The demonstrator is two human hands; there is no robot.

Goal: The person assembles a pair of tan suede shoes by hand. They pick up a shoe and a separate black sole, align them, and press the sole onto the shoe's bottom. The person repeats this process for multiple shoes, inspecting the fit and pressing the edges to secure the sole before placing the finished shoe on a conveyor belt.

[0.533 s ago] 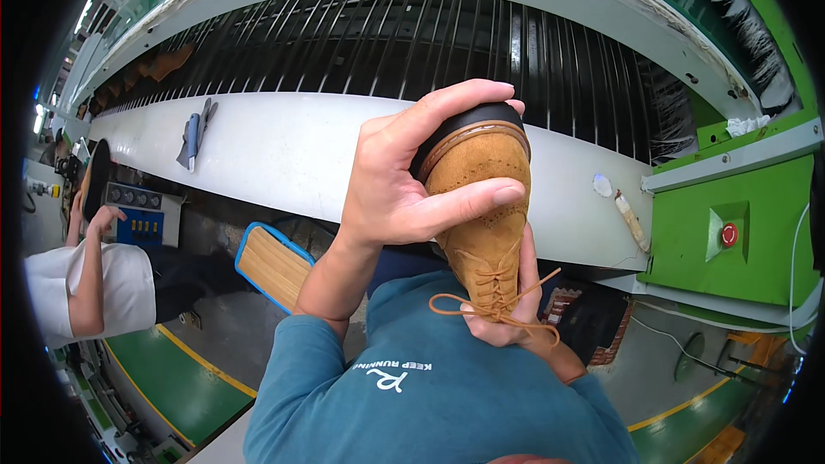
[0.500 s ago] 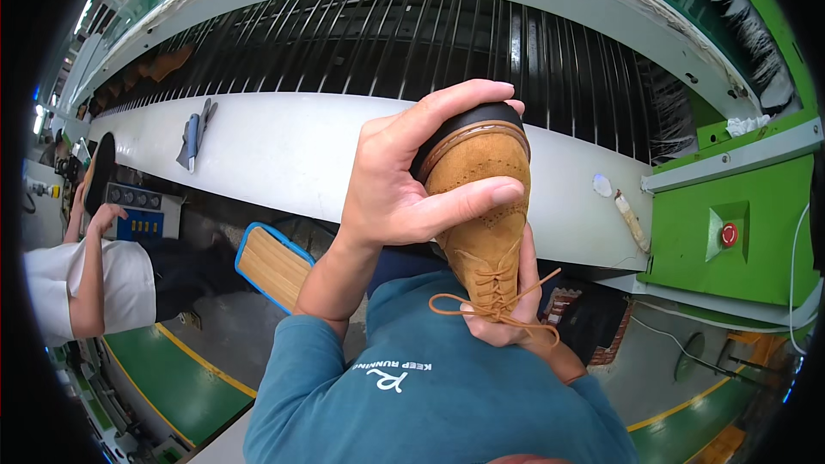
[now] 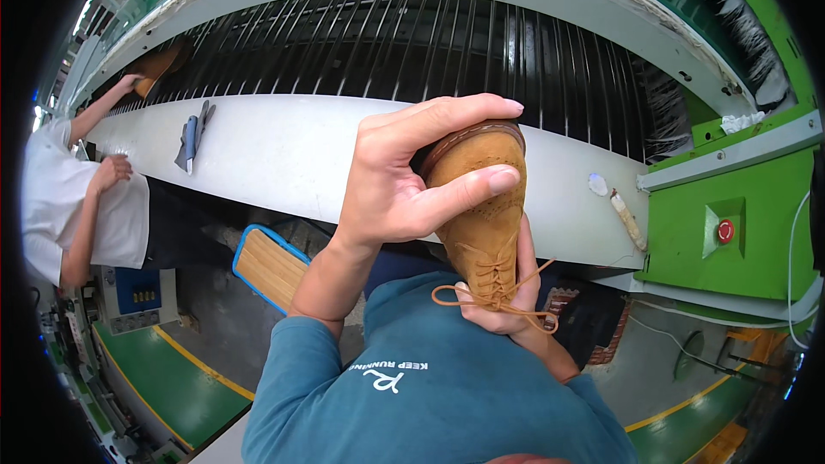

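A tan suede lace-up shoe with a dark sole edge is held in front of my chest, toe pointing away from me. My left hand wraps over the toe, fingers across the top and thumb along the upper. My right hand grips the shoe from below at the laced end, mostly hidden behind it. The orange-brown laces hang loose over my right hand.
A white bench edge runs in front of a black slatted conveyor. A grey-blue tool lies on the bench at left, a small stick at right. A person in white stands at left, reaching toward a shoe. A green cabinet with a red button stands at right.
The person at left has risen and reaches toward the conveyor. My hands keep hold of the shoe, which has shifted little.
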